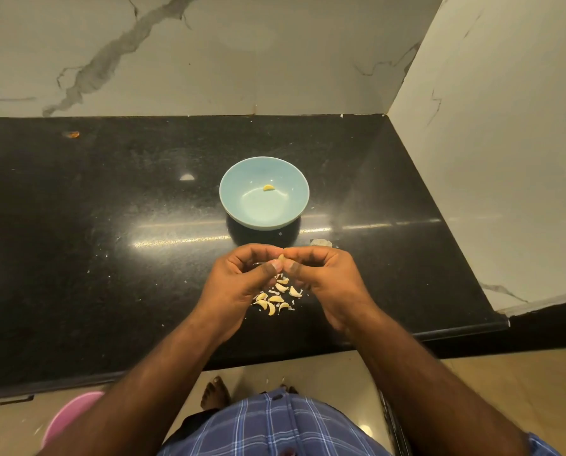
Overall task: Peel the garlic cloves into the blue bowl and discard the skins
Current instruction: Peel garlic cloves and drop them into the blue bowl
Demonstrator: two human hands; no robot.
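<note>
Above the black counter [110,225], both hands' fingers [276,266] pinch one garlic clove [281,257].

On the counter [110,192], bowl [238,205] set centrally, one clove [268,187] in it. Nearer the front edge, a scatter of cloves [276,299] beneath both hands [283,278]. Right of the bowl, possibly a skin scrap [321,242].

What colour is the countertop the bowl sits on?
Glossy black with fine pale speckles, seen in the head view: countertop, bowl.
</note>
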